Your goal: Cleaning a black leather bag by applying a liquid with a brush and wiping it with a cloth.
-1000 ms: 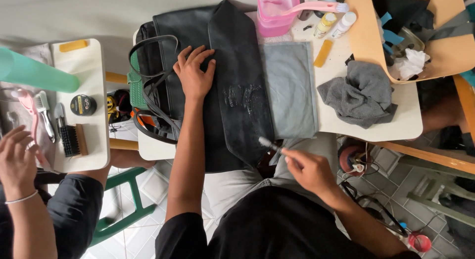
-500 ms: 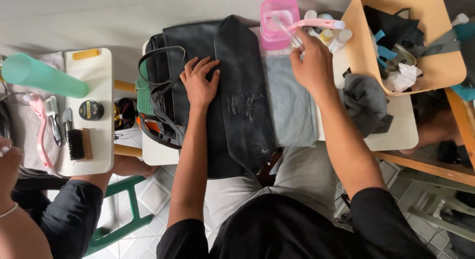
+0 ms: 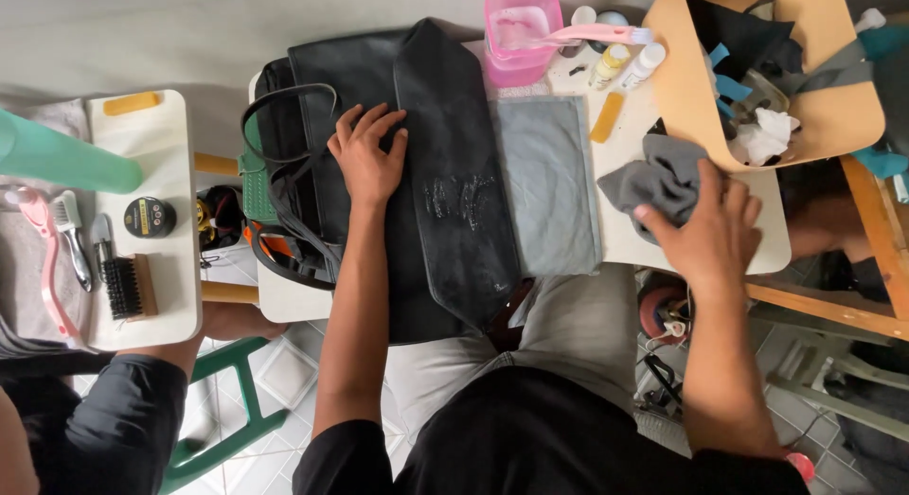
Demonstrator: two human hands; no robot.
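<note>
The left hand (image 3: 367, 159) lies flat on the black bag (image 3: 398, 173), fingers spread, pressing the leather beside the flap; it sits where it sat half a second ago. The right hand (image 3: 705, 235) has changed most: half a second ago it was up at the pink tub (image 3: 521, 31) with a toothbrush; now it has dropped to the table's right edge, fingers spread and curling over the grey rag (image 3: 653, 178), touching it, though whether it has a firm grip I cannot tell. The toothbrush (image 3: 592, 33) now rests across the tub's rim, out of the hand. A streak of white foam (image 3: 457, 194) shows on the flap, which drapes over the white table (image 3: 625, 239) toward the person's lap; a grey cloth (image 3: 549, 187) lies flat just beside the flap, between bag and rag. Small bottles (image 3: 627, 64) stand near the tub; a tan tray (image 3: 833, 126) of scraps sits at the right. On the left, another person's board (image 3: 142, 107) holds a tin (image 3: 150, 217) and a brush (image 3: 128, 287).
</note>
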